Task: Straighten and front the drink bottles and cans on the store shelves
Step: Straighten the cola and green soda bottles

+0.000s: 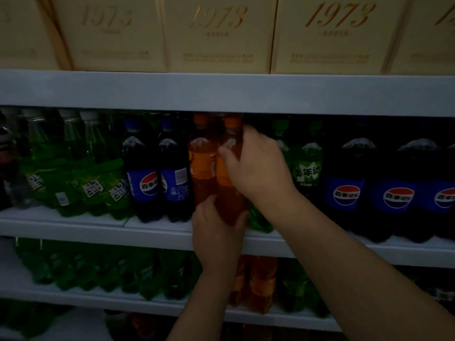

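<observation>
An orange soda bottle (227,168) stands upright at the front of the middle shelf (157,232). My right hand (253,166) grips its upper body, thumb across the front. My left hand (216,230) holds its base from below, fingers curled round the bottom. A second orange bottle (202,168) stands just left of it, touching. Two small cola bottles (157,178) stand further left, one with its barcode side turned outward. Leaning green bottles (93,178) fill the left end. A green bottle (307,166) stands behind my right wrist.
Large cola bottles (369,190) line the right of the middle shelf. Cream boxes (216,33) marked 1973 fill the top shelf. The lower shelf (123,303) carries green bottles (110,269) and orange bottles (258,284). The aisle is dim.
</observation>
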